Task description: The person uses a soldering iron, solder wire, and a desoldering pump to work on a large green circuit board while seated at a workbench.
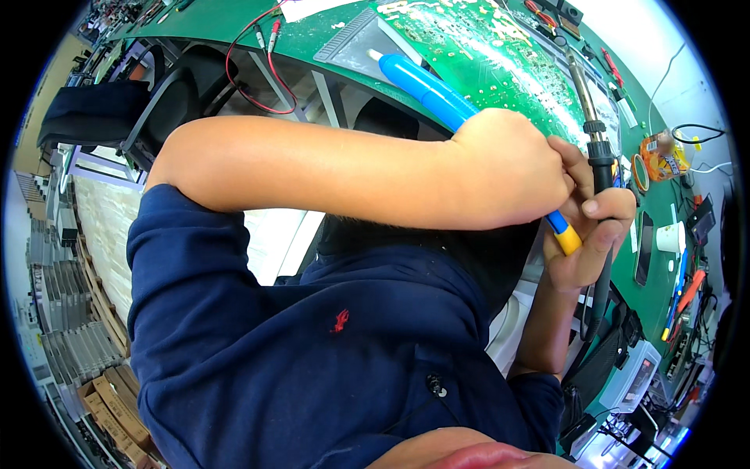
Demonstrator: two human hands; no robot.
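Observation:
My left hand (512, 168) is closed around a blue solder sucker (426, 86). Its pale nozzle points up and left over the edge of the bench, and its yellow plunger end (569, 241) sticks out below the fist. Close beside it, my right hand (598, 227) grips the black handle of a soldering iron (600, 156), whose metal shaft points away over the bench. The fingers of the two hands meet, and the yellow end lies against my right hand. Beyond them lies a large green circuit board (500, 62), partly hidden by my left hand and the sucker.
A grey ridged piece (348, 39) lies by the board. Red and black test leads (269, 47) hang off the bench edge. To the right are a tape roll (641, 172), an orange packet (664, 156), a phone (644, 248) and a white cup (669, 238). Black chairs (168, 102) stand left.

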